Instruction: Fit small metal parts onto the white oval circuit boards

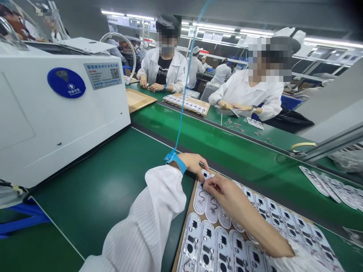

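Observation:
My left hand [193, 163], with a blue wrist strap [178, 162] around the wrist, reaches the far left corner of a cardboard sheet [184, 230]. Its curled fingers grip the far end of a white oblong circuit panel [200, 200] with a thin wire on it. Pressed together over the same end, the thumb and fingertips of my right hand [222, 187] pinch something too small to make out. Rows of similar white panels [208, 245] with black parts lie on the cardboard, some covered by my right forearm.
A white machine [65, 109] stands at the left on the green table [113, 189]. A green conveyor belt [227, 138] runs beyond the cardboard, with more panels [330, 185] at right. Across it, two people in white coats work. A blue cord [184, 94] rises from my wrist strap.

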A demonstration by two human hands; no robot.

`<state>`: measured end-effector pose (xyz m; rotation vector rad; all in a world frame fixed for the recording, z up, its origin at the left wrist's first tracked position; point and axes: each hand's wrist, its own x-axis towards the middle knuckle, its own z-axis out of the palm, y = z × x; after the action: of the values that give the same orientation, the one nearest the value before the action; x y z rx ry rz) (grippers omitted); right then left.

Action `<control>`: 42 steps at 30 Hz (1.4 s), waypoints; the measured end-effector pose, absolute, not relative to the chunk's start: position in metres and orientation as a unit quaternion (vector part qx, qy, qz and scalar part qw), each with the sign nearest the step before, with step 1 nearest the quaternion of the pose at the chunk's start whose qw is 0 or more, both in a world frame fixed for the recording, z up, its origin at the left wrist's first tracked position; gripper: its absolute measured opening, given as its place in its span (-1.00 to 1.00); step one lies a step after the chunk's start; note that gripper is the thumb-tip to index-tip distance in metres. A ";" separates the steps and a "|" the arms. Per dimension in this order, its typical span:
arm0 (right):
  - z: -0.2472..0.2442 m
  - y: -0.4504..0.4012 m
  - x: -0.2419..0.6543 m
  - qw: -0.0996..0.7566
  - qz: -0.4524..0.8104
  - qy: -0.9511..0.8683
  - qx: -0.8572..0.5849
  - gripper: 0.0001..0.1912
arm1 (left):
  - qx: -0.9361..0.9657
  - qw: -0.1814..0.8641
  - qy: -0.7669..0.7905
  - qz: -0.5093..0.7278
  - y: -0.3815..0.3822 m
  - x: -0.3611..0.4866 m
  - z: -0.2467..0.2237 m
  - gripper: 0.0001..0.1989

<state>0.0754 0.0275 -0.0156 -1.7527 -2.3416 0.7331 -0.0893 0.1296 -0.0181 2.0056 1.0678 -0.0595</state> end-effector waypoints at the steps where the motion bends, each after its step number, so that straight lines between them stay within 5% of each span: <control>1: -0.016 0.028 0.075 0.053 0.240 -0.775 -0.583 -0.68 | 0.799 0.422 0.429 -0.023 0.130 -0.089 -0.019 -0.42; 34: 0.003 0.020 0.041 -0.176 -0.004 -0.805 -0.567 -0.59 | 0.786 0.414 0.459 -0.031 0.120 -0.088 -0.003 -0.50; 42: -0.007 0.019 0.040 -0.163 -0.034 -0.815 -0.554 -0.63 | 0.781 0.420 0.461 -0.030 0.121 -0.088 -0.008 -0.46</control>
<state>0.0400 0.0187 -0.0068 -1.9497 -2.8670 -0.1212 -0.0875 0.1212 -0.0078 1.9588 1.1553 -0.0763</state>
